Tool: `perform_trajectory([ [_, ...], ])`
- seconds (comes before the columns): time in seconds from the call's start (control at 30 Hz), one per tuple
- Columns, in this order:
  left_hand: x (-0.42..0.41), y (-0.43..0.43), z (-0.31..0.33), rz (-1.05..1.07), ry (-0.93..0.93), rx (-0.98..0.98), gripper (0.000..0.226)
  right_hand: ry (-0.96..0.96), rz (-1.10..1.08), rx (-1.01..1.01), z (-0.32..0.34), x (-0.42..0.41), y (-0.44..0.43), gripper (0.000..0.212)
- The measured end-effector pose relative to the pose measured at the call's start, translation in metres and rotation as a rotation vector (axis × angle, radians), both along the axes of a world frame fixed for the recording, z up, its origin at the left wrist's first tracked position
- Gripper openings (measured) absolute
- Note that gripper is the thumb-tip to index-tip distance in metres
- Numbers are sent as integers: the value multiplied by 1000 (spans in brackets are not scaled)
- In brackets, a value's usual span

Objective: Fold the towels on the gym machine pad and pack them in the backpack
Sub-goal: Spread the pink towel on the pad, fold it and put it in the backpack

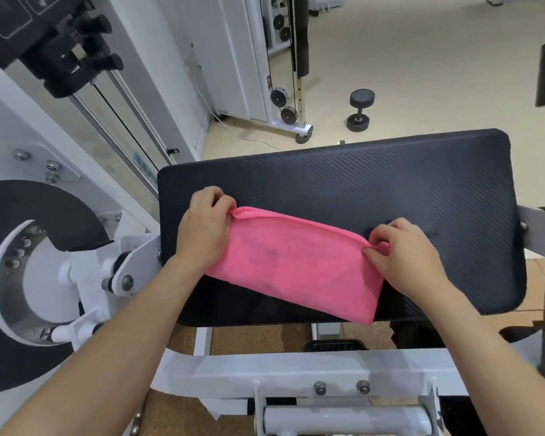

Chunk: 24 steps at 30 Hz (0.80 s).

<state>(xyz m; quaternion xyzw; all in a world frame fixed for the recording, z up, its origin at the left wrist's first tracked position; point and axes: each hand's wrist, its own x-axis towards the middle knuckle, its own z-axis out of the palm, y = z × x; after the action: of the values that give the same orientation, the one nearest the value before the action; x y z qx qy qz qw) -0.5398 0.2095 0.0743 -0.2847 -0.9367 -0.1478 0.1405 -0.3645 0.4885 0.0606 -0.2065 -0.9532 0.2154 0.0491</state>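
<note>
Black pad (390, 184), pink towel (290, 265), corners in fingers (383, 236)

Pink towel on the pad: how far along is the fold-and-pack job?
Done: the pink towel lies doubled over as a rectangle on the black machine pad. In hand: left hand and right hand each pinch a far corner. Left: any further fold and packing; no backpack is clearly in view, and no other towel shows.

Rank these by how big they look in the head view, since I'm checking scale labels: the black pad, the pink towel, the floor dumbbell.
1. black pad
2. pink towel
3. dumbbell, smallest as seen, though it lies farther from the camera, so this says little of its true size.
</note>
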Motion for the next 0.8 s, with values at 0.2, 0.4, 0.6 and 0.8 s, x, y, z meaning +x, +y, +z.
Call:
perform_trajectory([
  [0.2, 32, -20, 4, 127, -415, 204, 18, -115, 163, -310, 36, -21, 19, 18],
  [0.4, 91, -58, -20, 260, -987, 481, 29, -37, 294, -367, 79, -94, 8, 20],
  [0.6, 97, -81, -40, 767, -806, 1345, 12, 199, 245, -80, 64, -142, -67, 41],
  [0.8, 116, -75, -53, 753, -570, 1217, 55, 340, 713, 327, -4, -104, -160, 46],
])
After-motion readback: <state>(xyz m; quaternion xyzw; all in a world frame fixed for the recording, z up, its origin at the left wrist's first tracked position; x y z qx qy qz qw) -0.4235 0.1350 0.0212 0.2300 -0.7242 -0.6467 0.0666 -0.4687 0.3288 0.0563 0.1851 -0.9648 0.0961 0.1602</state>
